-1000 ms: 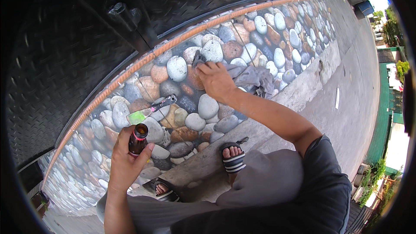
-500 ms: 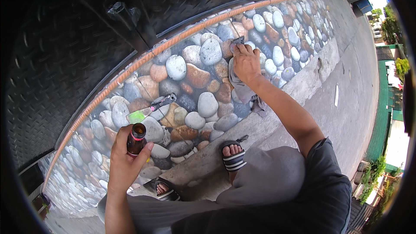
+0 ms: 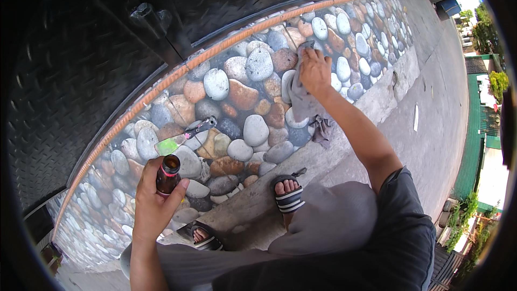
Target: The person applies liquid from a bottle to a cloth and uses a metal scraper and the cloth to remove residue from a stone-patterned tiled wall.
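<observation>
My left hand is wrapped round a small dark-brown glass bottle, held upright with its uncapped mouth facing up. My right hand is closed on a grey cloth, pressing it against the pebble-patterned surface. Most of the cloth trails down from the fingers toward the concrete edge. Between the two hands, nearer the left, lies a flat-bladed tool like a putty knife, with a black handle and a green-marked blade. Beside the cloth's lower end is a crumpled darker rag.
An orange-brown trim strip borders the pebble surface below a black diamond-plate metal gate. A concrete ledge runs along the near side. My sandalled feet rest by it. Grey pavement extends to the right.
My right hand has slid the cloth slightly up and to the right over the pebble surface. The left hand and bottle have hardly moved.
</observation>
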Available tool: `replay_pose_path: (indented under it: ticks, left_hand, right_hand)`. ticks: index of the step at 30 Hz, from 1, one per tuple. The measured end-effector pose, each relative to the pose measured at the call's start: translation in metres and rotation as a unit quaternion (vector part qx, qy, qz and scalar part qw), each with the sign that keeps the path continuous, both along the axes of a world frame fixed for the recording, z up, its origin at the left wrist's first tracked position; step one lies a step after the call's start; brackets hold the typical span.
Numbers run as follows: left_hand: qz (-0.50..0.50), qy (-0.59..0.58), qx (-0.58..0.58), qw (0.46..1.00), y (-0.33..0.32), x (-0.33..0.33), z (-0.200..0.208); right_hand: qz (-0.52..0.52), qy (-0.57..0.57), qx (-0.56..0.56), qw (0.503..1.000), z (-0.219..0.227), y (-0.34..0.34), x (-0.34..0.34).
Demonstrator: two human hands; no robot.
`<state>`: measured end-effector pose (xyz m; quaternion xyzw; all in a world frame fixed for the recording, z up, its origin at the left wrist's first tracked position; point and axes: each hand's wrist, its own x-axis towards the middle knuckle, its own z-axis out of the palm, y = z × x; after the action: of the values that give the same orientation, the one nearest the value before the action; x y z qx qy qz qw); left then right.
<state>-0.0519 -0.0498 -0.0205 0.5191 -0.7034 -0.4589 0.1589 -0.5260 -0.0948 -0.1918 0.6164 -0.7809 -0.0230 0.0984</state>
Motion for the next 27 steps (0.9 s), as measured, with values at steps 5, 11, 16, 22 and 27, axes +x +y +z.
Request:
replay_pose_path:
  ticks: [5, 11, 16, 22, 27]
  left_hand:
    - [0.004, -0.009, 0.006, 1.0, 0.001, 0.003, -0.006]
    - [0.028, 0.001, 0.023, 0.999, 0.0, -0.002, -0.006]
    - [0.031, -0.012, 0.026, 0.999, -0.003, -0.005, 0.002]
    - [0.027, 0.005, 0.007, 1.0, 0.003, -0.006, 0.005]
    - [0.001, 0.001, -0.053, 0.999, 0.01, 0.003, 0.012]
  right_hand:
    - [0.075, -0.034, -0.022, 0.996, -0.005, -0.043, 0.02]
    - [-0.073, -0.009, 0.064, 0.995, 0.025, -0.1, -0.031]
    - [-0.071, 0.029, 0.071, 0.995, 0.024, -0.098, -0.048]
    - [-0.037, -0.018, 0.086, 0.995, 0.009, -0.084, -0.031]
    - [-0.036, -0.045, 0.065, 0.996, 0.009, -0.093, -0.033]
